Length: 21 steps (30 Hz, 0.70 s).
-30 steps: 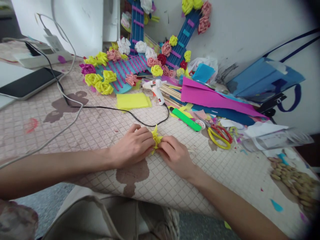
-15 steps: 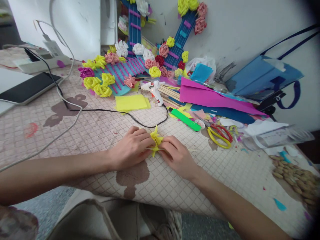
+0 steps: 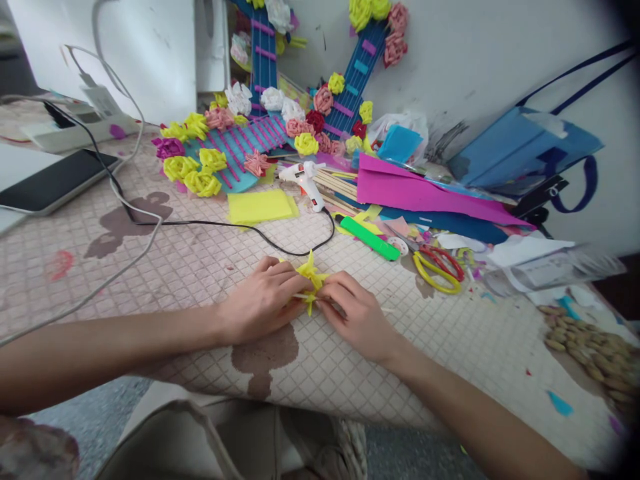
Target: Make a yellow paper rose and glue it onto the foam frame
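Note:
Between my two hands is a yellow paper flower (image 3: 311,277) with pointed petals, held just above the tablecloth. My left hand (image 3: 265,300) is closed, its fingers on the flower's left side. Pinched at the right petals is my right hand (image 3: 355,313), also closed. A thin pale stick (image 3: 387,309) pokes out to the right of my right fingers, and a bit of it shows at the left fingertips. My fingers hide part of the flower and most of the stick.
Behind my hands are a white glue gun (image 3: 306,183) with its black cord, yellow paper sheets (image 3: 261,207), a green cutter (image 3: 369,238) and scissors (image 3: 437,270). Flower-covered blue craft pieces (image 3: 240,150) stand at the back. Peanuts (image 3: 590,347) lie at the right.
Both hands stay close together on the flower, which has turned slightly between the fingers. The whole view has shifted a little.

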Each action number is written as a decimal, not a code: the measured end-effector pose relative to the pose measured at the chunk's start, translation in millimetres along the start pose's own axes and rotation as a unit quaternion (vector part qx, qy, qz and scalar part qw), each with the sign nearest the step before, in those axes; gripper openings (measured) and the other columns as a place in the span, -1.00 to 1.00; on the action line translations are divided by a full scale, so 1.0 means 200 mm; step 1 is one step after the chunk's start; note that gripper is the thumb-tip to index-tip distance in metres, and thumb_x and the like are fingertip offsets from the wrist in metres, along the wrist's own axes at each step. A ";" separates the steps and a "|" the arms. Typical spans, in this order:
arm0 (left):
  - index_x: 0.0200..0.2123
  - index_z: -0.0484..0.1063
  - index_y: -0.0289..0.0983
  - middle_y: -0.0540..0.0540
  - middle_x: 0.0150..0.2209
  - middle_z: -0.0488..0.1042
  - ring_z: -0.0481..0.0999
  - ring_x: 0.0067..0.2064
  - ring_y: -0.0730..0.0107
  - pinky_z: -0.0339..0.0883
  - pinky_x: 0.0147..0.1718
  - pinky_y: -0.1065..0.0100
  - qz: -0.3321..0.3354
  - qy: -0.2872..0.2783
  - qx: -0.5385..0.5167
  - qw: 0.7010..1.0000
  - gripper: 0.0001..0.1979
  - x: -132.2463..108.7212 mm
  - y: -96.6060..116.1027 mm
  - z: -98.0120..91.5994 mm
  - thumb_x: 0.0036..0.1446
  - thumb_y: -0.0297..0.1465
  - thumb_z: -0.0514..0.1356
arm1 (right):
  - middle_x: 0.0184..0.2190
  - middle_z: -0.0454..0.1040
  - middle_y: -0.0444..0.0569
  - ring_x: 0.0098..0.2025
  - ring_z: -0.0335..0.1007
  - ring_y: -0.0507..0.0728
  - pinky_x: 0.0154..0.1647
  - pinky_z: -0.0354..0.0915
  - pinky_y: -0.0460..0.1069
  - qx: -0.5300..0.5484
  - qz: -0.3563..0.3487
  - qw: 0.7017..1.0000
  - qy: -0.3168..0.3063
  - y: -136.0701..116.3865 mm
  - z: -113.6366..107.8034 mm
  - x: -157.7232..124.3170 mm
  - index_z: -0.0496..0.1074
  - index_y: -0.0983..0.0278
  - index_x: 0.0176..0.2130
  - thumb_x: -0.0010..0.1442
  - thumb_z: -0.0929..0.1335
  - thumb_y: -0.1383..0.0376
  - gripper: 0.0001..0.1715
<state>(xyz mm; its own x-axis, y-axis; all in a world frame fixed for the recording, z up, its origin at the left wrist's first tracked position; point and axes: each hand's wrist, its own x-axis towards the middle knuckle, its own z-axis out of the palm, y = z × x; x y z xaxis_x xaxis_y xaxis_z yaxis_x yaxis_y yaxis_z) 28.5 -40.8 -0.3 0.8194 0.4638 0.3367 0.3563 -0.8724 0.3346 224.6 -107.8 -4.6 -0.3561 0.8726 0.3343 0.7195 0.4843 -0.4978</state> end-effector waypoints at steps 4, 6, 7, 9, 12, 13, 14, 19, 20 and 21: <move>-0.23 0.36 -0.27 -0.04 -0.30 0.45 0.41 -0.20 0.33 0.11 -0.16 0.24 0.001 0.010 -0.015 1.000 -0.92 0.00 0.00 0.01 0.22 -0.43 0.10 | -0.21 0.37 0.02 -0.16 0.35 0.11 -0.14 0.36 0.01 0.015 -0.002 1.000 0.007 -0.01 0.00 0.00 0.34 0.29 -0.24 0.22 0.26 0.43 -0.90; -0.25 0.36 -0.27 -0.03 -0.31 0.45 0.40 -0.21 0.34 0.11 -0.16 0.25 0.001 0.015 -0.019 1.000 -0.92 0.00 0.00 0.01 0.23 -0.42 0.08 | -0.22 0.36 0.02 -0.16 0.34 0.11 -0.14 0.35 0.01 0.021 -0.002 1.000 0.014 -0.01 0.00 0.01 0.33 0.28 -0.24 0.21 0.27 0.43 -0.90; -0.26 0.35 -0.26 -0.03 -0.31 0.46 0.40 -0.22 0.35 0.11 -0.17 0.26 0.000 0.016 -0.021 1.000 -0.93 0.00 0.00 0.01 0.23 -0.42 0.08 | -0.22 0.36 0.01 -0.16 0.34 0.11 -0.14 0.35 0.01 0.023 -0.002 1.000 0.015 0.00 0.00 0.01 0.33 0.28 -0.24 0.21 0.27 0.43 -0.90; -0.27 0.35 -0.26 -0.02 -0.31 0.46 0.40 -0.22 0.36 0.10 -0.16 0.26 -0.003 0.015 -0.024 1.000 -0.94 0.00 0.00 0.01 0.22 -0.42 0.09 | -0.23 0.36 0.01 -0.17 0.34 0.11 -0.15 0.34 0.00 0.024 -0.002 1.000 0.013 -0.01 0.00 0.01 0.33 0.28 -0.26 0.20 0.28 0.43 -0.91; -0.26 0.35 -0.26 -0.02 -0.30 0.47 0.40 -0.21 0.35 0.10 -0.17 0.26 -0.009 0.010 -0.023 1.000 -0.95 0.00 0.01 0.01 0.20 -0.43 0.12 | -0.24 0.36 0.00 -0.18 0.34 0.10 -0.15 0.34 0.00 0.023 -0.001 1.000 0.008 -0.01 0.00 0.01 0.33 0.29 -0.28 0.20 0.28 0.43 -0.93; -0.25 0.35 -0.26 -0.02 -0.30 0.47 0.40 -0.21 0.35 0.10 -0.17 0.26 -0.009 0.010 -0.023 1.000 -0.95 0.00 0.01 0.01 0.20 -0.43 0.12 | -0.24 0.36 0.00 -0.18 0.34 0.10 -0.15 0.33 0.00 0.024 -0.001 1.000 0.008 -0.01 0.00 0.01 0.33 0.29 -0.29 0.20 0.28 0.43 -0.94; -0.25 0.35 -0.26 -0.02 -0.30 0.47 0.40 -0.22 0.35 0.10 -0.17 0.26 -0.008 0.010 -0.023 1.000 -0.95 0.00 0.01 0.01 0.19 -0.43 0.12 | -0.24 0.36 0.00 -0.18 0.34 0.10 -0.15 0.33 -0.01 0.026 -0.001 1.000 0.010 -0.02 0.00 0.01 0.33 0.29 -0.29 0.20 0.28 0.43 -0.94; -0.27 0.35 -0.26 -0.02 -0.32 0.47 0.40 -0.23 0.33 0.10 -0.17 0.23 -0.001 0.020 0.003 1.000 -0.94 0.00 0.02 0.00 0.21 -0.41 0.12 | -0.24 0.36 -0.01 -0.17 0.34 0.09 -0.15 0.33 -0.01 0.037 0.005 0.999 0.019 -0.02 0.00 0.00 0.32 0.27 -0.29 0.21 0.27 0.43 -0.93; -0.26 0.35 -0.26 -0.03 -0.31 0.47 0.40 -0.22 0.32 0.10 -0.17 0.23 0.002 0.020 0.010 1.000 -0.94 0.00 0.02 0.00 0.20 -0.40 0.12 | -0.24 0.36 -0.01 -0.18 0.34 0.09 -0.16 0.34 -0.01 0.036 0.007 0.999 0.016 -0.02 0.00 0.00 0.32 0.26 -0.29 0.21 0.27 0.43 -0.93; -0.25 0.35 -0.27 -0.04 -0.30 0.47 0.39 -0.22 0.31 0.10 -0.17 0.22 0.007 0.019 0.015 1.000 -0.93 0.00 0.02 0.00 0.20 -0.41 0.13 | -0.25 0.35 -0.01 -0.19 0.34 0.10 -0.17 0.34 0.00 0.034 0.010 0.999 0.012 -0.02 0.00 0.00 0.32 0.26 -0.30 0.21 0.27 0.42 -0.92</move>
<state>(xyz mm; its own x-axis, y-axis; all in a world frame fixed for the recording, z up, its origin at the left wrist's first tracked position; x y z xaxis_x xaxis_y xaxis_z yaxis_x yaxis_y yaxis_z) 30.5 -43.9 0.7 0.8072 0.4567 0.3739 0.3588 -0.8827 0.3036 221.0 -109.4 -2.0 -0.3278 0.8805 0.3426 0.6836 0.4713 -0.5572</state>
